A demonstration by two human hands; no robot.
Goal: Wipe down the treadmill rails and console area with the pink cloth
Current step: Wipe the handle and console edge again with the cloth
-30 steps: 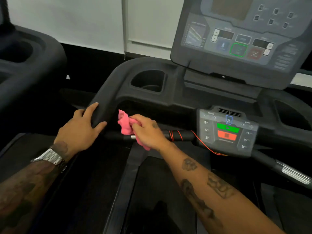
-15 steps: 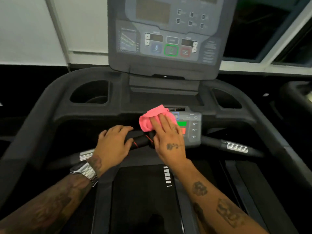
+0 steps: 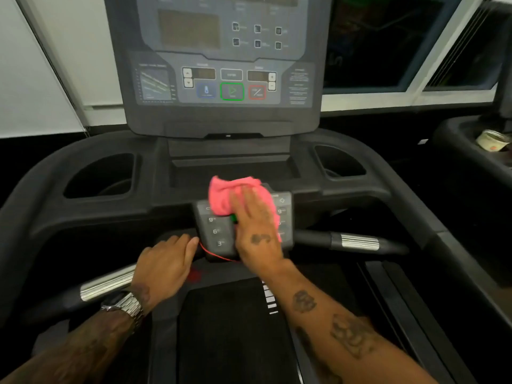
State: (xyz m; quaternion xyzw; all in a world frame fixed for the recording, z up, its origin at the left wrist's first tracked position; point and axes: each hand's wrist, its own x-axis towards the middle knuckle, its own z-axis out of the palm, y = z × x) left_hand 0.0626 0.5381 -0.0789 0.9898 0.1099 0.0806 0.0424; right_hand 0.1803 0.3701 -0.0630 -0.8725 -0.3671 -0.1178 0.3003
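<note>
The right hand [image 3: 256, 231] lies flat, fingers together and stretched, on the pink cloth [image 3: 235, 194], and it presses the cloth against the small keypad panel [image 3: 219, 231] at the middle of the treadmill's front crossbar; the cloth is bunched, it covers the upper middle part of this panel and stands a little over the panel's top edge, while a thin pink edge shows also under the right side of the hand; the numbers 9, 6 and 3 on the left edge of the panel are uncovered, and a bit of a green button shows just beside the thumb; the left hand [image 3: 166, 266] rests palm down on the crossbar [image 3: 110, 284] just left of the panel, the fingers curled over the bar and holding nothing else, with the fingertips near the panel's lower left corner; a metal watch [image 3: 124, 304] is on the left wrist; a thin red cord [image 3: 214, 254] runs from near these fingertips along the bottom edge of the panel; the silver grip sensor [image 3: 360, 241] sits on the right part of the crossbar, well apart from both hands; above stands the large console display [image 3: 221, 79], untouched, and a cup holder [image 3: 102, 176] is at each side of the console tray; the dark running belt [image 3: 230, 328] lies below, between the two forearms.
</note>
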